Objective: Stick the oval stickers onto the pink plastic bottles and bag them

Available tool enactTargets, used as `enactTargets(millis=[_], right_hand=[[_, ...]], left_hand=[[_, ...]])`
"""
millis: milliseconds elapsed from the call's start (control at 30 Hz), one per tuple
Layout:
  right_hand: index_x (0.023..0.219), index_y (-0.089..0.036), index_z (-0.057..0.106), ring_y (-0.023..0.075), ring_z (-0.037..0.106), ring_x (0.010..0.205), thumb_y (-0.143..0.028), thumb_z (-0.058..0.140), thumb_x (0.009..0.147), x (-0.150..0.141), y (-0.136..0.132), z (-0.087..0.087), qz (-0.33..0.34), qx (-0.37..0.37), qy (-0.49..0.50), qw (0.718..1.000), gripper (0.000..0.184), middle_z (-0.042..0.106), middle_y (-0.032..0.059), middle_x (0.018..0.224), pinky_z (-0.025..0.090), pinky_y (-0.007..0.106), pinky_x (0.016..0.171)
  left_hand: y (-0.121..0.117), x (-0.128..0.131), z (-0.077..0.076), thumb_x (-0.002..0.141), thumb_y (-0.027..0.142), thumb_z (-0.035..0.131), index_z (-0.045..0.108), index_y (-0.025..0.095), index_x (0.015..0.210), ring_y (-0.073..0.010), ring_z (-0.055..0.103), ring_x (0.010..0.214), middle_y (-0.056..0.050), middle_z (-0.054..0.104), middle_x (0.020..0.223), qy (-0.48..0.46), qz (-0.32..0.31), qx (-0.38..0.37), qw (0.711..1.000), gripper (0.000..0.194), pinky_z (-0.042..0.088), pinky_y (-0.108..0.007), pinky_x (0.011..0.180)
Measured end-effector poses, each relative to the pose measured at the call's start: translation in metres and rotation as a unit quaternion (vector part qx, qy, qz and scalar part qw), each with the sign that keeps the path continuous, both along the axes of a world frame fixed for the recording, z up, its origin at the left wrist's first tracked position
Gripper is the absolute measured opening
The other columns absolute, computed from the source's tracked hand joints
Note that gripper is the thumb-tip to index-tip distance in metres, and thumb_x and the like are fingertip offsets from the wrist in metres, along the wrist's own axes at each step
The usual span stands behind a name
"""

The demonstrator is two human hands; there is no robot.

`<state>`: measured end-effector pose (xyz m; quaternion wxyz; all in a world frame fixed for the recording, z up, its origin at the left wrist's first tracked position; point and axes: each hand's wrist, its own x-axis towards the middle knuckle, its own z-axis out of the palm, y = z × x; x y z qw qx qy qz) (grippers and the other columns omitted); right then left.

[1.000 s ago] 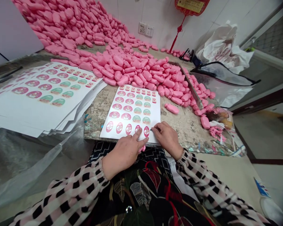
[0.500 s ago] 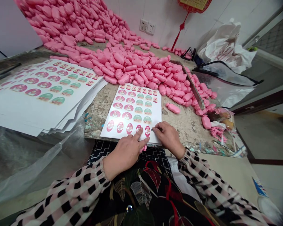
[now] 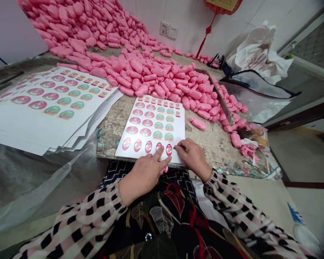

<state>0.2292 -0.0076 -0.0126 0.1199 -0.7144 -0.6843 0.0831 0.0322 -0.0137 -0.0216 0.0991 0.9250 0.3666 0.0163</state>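
Note:
A white sticker sheet (image 3: 153,126) with pink and green oval labels lies at the near edge of the worn table (image 3: 207,138). My left hand (image 3: 142,176) presses the sheet's bottom edge with index finger and thumb, and a small pink object (image 3: 164,169) shows under its fingers. My right hand (image 3: 191,156) is curled, its fingertips pinching at the rightmost pink oval sticker (image 3: 169,149) in the bottom row. A single pink bottle (image 3: 197,123) lies just right of the sheet.
A big heap of pink bottles (image 3: 140,68) fills the back of the table and climbs the wall. A stack of sticker sheets (image 3: 48,104) sits at left. Clear plastic (image 3: 29,180) hangs below it. White and clear bags (image 3: 256,72) stand at right.
Almost nothing has moved. Both hands stay at the sheet's bottom edge; the view has shifted slightly.

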Motion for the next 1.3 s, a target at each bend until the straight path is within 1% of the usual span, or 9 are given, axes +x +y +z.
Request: enactTargets(millis=[167, 233, 433, 533, 633, 800, 1067, 1200, 1300], right_hand=[[0.083, -0.024, 0.063, 0.0140, 0.054, 0.076, -0.035, 0.049, 0.085, 0.005, 0.003, 0.007, 0.057, -0.018, 0.000, 0.998, 0.018, 0.061, 0.0000, 0.085, 0.030, 0.025, 0.059], [0.081, -0.023, 0.063, 0.0140, 0.054, 0.075, -0.035, 0.051, 0.083, 0.005, 0.002, 0.004, 0.056, -0.030, 0.029, 0.998, 0.017, 0.061, -0.0002, 0.083, 0.031, 0.025, 0.060], [0.079, -0.021, 0.059, 0.0147, 0.053, 0.072, -0.036, 0.048, 0.084, -0.014, -0.013, -0.016, -0.091, 0.010, 0.107, 0.990, 0.019, 0.060, 0.0013, 0.083, 0.032, 0.025, 0.060], [0.082, -0.021, 0.058, 0.0153, 0.053, 0.073, -0.035, 0.045, 0.086, -0.023, -0.018, -0.019, -0.110, 0.029, 0.085, 0.990, 0.020, 0.060, 0.0020, 0.085, 0.031, 0.026, 0.060], [0.080, -0.022, 0.058, 0.0147, 0.052, 0.069, -0.039, 0.044, 0.086, -0.024, -0.017, -0.015, -0.105, 0.013, 0.069, 0.992, 0.023, 0.060, 0.0013, 0.082, 0.029, 0.026, 0.058], [0.074, -0.023, 0.059, 0.0138, 0.051, 0.065, -0.048, 0.053, 0.078, -0.022, -0.009, -0.006, -0.119, -0.021, 0.057, 0.991, 0.026, 0.061, -0.0011, 0.077, 0.026, 0.025, 0.054], [0.070, -0.023, 0.061, 0.0131, 0.051, 0.066, -0.042, 0.054, 0.079, -0.032, -0.011, 0.014, -0.076, 0.055, 0.000, 0.996, 0.022, 0.059, -0.0010, 0.075, 0.027, 0.025, 0.056], [0.072, -0.023, 0.063, 0.0134, 0.052, 0.066, -0.047, 0.056, 0.076, -0.025, -0.007, 0.021, -0.100, 0.080, 0.060, 0.990, 0.025, 0.061, -0.0001, 0.077, 0.030, 0.025, 0.057], [0.069, -0.021, 0.062, 0.0136, 0.049, 0.061, -0.051, 0.060, 0.071, -0.013, -0.002, 0.015, -0.124, 0.058, 0.165, 0.977, 0.029, 0.060, -0.0001, 0.070, 0.032, 0.025, 0.055]], left_hand=[[0.001, -0.001, -0.002, 0.084, 0.025, 0.046, 0.042, 0.031, 0.131, -0.0270, 0.059, 0.093, -0.014, 0.030, 0.144, -0.005, 0.000, 0.011, 1.000, 0.048, 0.045, -0.040, 0.077], [0.001, 0.000, -0.003, 0.083, 0.024, 0.047, 0.042, 0.031, 0.131, -0.0272, 0.059, 0.093, -0.014, 0.030, 0.144, -0.003, 0.000, 0.013, 1.000, 0.049, 0.045, -0.039, 0.076], [-0.004, 0.005, -0.004, 0.085, 0.027, 0.045, 0.037, 0.035, 0.133, -0.0274, 0.058, 0.091, -0.015, 0.027, 0.145, 0.016, 0.013, 0.033, 0.999, 0.050, 0.044, -0.039, 0.072], [-0.005, 0.007, -0.005, 0.086, 0.028, 0.043, 0.037, 0.034, 0.133, -0.0273, 0.058, 0.090, -0.017, 0.027, 0.145, 0.023, 0.010, 0.042, 0.999, 0.048, 0.043, -0.039, 0.071], [-0.006, 0.009, -0.004, 0.087, 0.028, 0.042, 0.037, 0.035, 0.133, -0.0267, 0.058, 0.088, -0.017, 0.027, 0.144, 0.029, 0.015, 0.045, 0.998, 0.047, 0.043, -0.038, 0.071], [-0.008, 0.013, -0.001, 0.084, 0.024, 0.048, 0.030, 0.036, 0.137, -0.0272, 0.059, 0.087, -0.020, 0.028, 0.143, 0.044, 0.035, 0.033, 0.998, 0.058, 0.043, -0.037, 0.070], [-0.008, 0.014, 0.002, 0.083, 0.023, 0.049, 0.026, 0.034, 0.139, -0.0270, 0.058, 0.088, -0.021, 0.028, 0.143, 0.046, 0.040, 0.022, 0.998, 0.061, 0.044, -0.037, 0.070], [-0.009, 0.012, -0.004, 0.084, 0.022, 0.048, 0.033, 0.037, 0.135, -0.0282, 0.058, 0.090, -0.019, 0.025, 0.145, 0.018, 0.043, 0.018, 0.999, 0.056, 0.044, -0.038, 0.070], [-0.009, 0.007, -0.004, 0.085, 0.024, 0.046, 0.040, 0.037, 0.132, -0.0278, 0.058, 0.090, -0.017, 0.027, 0.144, -0.041, 0.051, -0.011, 0.998, 0.049, 0.044, -0.041, 0.072]])
